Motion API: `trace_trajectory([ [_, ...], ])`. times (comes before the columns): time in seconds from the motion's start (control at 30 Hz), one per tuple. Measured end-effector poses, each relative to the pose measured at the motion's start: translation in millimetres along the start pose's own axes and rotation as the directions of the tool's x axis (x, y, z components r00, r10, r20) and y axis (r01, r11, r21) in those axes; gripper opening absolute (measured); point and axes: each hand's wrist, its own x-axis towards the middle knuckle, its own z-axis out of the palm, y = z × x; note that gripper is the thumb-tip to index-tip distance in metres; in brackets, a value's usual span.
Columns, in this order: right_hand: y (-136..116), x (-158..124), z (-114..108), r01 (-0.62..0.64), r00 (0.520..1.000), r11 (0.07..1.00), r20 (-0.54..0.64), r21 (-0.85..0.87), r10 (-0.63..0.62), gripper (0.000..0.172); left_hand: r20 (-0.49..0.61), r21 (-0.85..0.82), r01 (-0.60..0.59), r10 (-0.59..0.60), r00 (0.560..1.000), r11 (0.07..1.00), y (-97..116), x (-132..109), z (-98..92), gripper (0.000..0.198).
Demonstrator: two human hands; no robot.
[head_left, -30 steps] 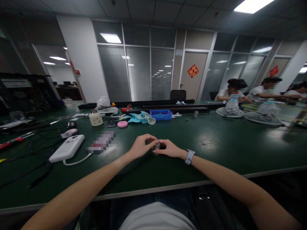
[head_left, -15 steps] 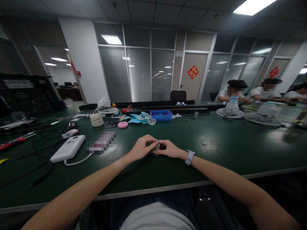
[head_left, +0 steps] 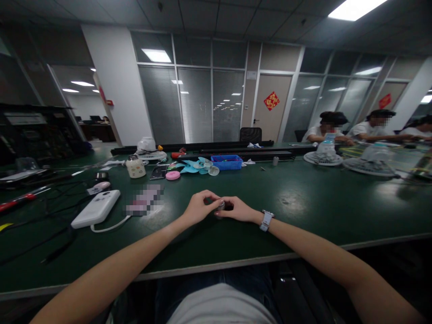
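My left hand [head_left: 201, 208] and my right hand [head_left: 239, 209] meet over the green table, in front of my body. Between their fingertips is a small grey cylinder [head_left: 221, 206], mostly covered by the fingers; its exact kind cannot be made out. The left thumb and fingers pinch it from the left and top, while the right thumb and fingers close round its right side and lower part. It appears upright, at or just above the tabletop. A watch [head_left: 267, 221] with a light strap is on my right wrist.
At left lie a white power bank [head_left: 96, 209] with a cable, a blurred-out phone [head_left: 145, 200] and dark cables. Farther back stand a cream bottle [head_left: 135, 167], a pink lid [head_left: 173, 175], light-blue fan blades [head_left: 194, 166], a blue bin [head_left: 227, 162] and another small cylinder [head_left: 276, 161]. Several people sit at right.
Both hands stay in nearly the same place round the cylinder, with only a slight shift of the fingers. Nothing on the table has visibly moved.
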Motion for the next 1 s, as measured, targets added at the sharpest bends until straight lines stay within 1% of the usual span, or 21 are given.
trace_trajectory([
  [0.1,-1.3,-0.5,0.0,-0.007,1.000,1.000,0.006,-0.005,0.007,0.041,-0.033,0.005,0.026,-0.026,0.999,1.000,-0.8,-0.8,1.5,0.029],
  [0.2,1.5,0.0,0.0,0.009,1.000,1.000,0.003,0.008,-0.009,0.041,-0.042,0.011,0.030,-0.030,0.999,0.999,0.3,-1.5,1.9,0.031],
  [0.33,4.7,1.1,0.6,0.011,1.000,1.000,-0.012,0.006,-0.011,0.041,-0.035,0.024,0.020,-0.020,0.999,1.000,3.3,-2.7,2.0,0.027],
  [0.5,1.6,0.4,1.2,-0.008,1.000,1.000,-0.020,0.025,0.008,0.043,-0.028,0.012,-0.011,0.012,1.000,1.000,4.1,-4.1,2.3,0.023],
  [0.8,-0.4,-0.9,1.0,0.007,0.999,1.000,-0.031,0.016,-0.006,0.040,-0.036,-0.009,0.001,-0.001,0.999,1.000,4.9,-5.0,1.5,0.021],
  [1.0,-5.0,-0.3,0.3,0.019,0.999,1.000,-0.034,0.016,-0.019,0.037,-0.072,-0.031,0.038,-0.040,0.997,0.999,4.3,-6.6,2.7,0.020],
])
